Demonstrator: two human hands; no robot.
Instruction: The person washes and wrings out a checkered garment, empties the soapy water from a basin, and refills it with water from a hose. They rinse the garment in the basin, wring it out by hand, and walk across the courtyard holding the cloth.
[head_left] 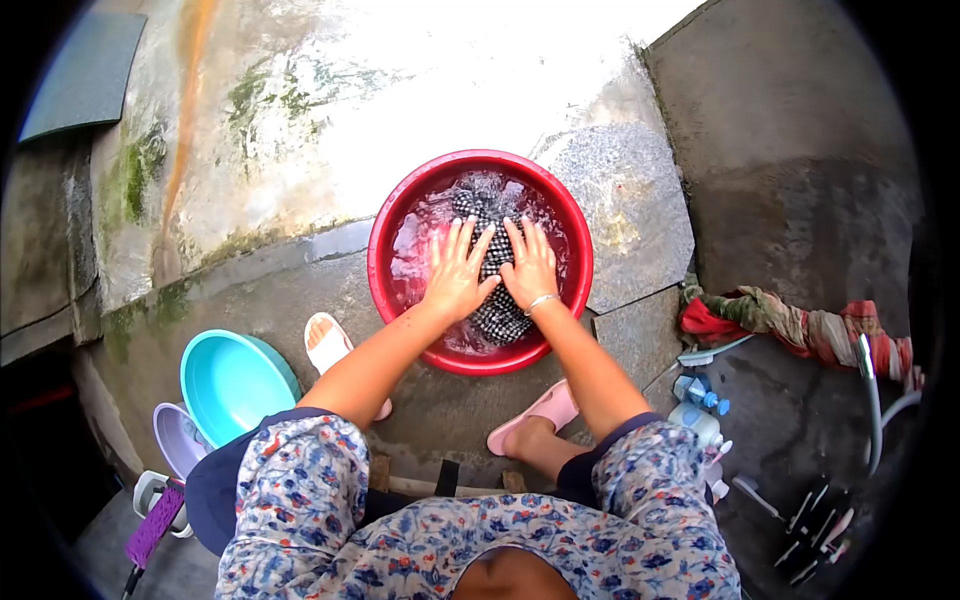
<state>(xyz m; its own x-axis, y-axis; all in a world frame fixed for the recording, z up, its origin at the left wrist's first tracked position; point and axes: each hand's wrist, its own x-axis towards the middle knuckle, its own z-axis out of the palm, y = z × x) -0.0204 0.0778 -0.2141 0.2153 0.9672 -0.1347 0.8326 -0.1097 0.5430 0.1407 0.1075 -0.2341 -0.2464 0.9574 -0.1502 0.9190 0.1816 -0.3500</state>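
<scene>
A red basin (480, 366) of water stands on the ground in front of me. A black-and-white checked cloth (497, 322) lies wet in it, running from the far side toward the near side. My left hand (460, 268) is spread over the left part of the cloth, fingers pointing away from me. Beside it my right hand (530, 265), with a bracelet at the wrist, lies spread on the cloth's right part. Both hands are flat, and neither has its fingers wrapped round the fabric. The thumbs come close together over the middle.
To the left stand a turquoise basin (278, 362) and a lavender basin (172, 440), with a purple brush head (155, 522) nearby. Bottles (694, 422), a twisted cloth (800, 325) and a hose (872, 410) are at right. My pink slippers (545, 412) flank the red basin.
</scene>
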